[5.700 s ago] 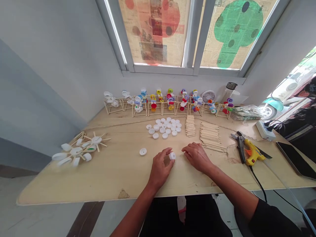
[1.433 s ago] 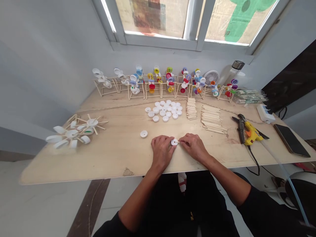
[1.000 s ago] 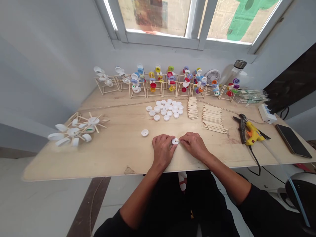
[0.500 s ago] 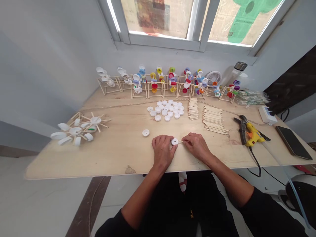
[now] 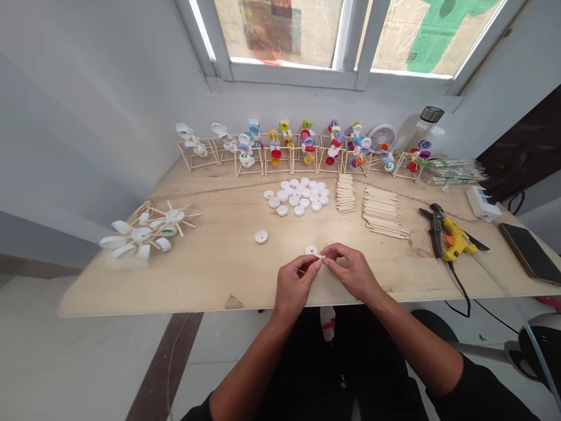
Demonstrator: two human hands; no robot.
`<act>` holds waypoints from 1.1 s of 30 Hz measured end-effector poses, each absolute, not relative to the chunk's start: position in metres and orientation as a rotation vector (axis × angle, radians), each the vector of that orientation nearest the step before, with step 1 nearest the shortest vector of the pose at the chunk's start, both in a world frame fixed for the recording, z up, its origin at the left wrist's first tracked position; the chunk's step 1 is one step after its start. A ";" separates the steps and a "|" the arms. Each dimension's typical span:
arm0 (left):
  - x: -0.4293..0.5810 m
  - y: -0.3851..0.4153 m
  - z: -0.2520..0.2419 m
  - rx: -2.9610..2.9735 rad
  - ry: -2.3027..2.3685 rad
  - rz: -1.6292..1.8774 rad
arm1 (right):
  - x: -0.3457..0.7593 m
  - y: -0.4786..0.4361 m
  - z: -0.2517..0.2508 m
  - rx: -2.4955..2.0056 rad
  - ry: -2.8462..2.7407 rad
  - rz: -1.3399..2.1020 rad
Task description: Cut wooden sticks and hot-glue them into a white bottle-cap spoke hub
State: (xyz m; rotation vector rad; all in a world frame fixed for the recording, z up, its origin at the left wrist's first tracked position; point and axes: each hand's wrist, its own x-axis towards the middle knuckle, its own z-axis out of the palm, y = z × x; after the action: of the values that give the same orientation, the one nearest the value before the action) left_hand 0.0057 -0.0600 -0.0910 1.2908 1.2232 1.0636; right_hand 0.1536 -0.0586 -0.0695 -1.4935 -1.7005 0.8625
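My left hand (image 5: 294, 286) and my right hand (image 5: 354, 270) meet near the table's front edge, fingertips pinched together on a short wooden stick (image 5: 319, 256). Most of the stick is hidden by the fingers. Just beyond the fingertips a white bottle cap (image 5: 311, 249) with a small hole in its middle lies on the table. Another white bottle cap (image 5: 261, 237) sits apart to the left. Farther back is a cluster of white bottle caps (image 5: 299, 194), and right of it are short sticks (image 5: 345, 194) and longer sticks (image 5: 381, 213) laid in rows.
A yellow glue gun (image 5: 456, 241) rests on the right, beside a black phone (image 5: 531, 252) and a white power strip (image 5: 482, 203). White cap-and-stick wheels (image 5: 142, 235) lie at left. Along the wall stand stick frames (image 5: 249, 169) with coloured caps, a small fan (image 5: 381, 138) and a bottle (image 5: 423, 128).
My left hand has let go of the white cap and moved slightly nearer the front edge to the stick. My right hand has moved slightly nearer the front edge, still holding it.
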 end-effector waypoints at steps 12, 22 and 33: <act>-0.010 -0.062 -0.074 1.144 1.246 1.035 | 0.154 -0.063 -0.069 -1.429 -1.547 1.061; -0.137 -0.114 -0.084 1.410 1.242 0.178 | 0.179 -0.060 -0.077 -1.486 -1.487 1.008; -0.081 -0.174 -0.239 1.177 1.647 0.479 | 0.180 -0.064 -0.092 -1.624 -1.914 0.443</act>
State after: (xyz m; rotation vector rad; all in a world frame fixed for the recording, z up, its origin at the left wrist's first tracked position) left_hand -0.0807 -0.1737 -0.2386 1.1769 1.6474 0.4785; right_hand 0.1795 -0.0642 -0.0923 -1.6236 -1.9136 0.4432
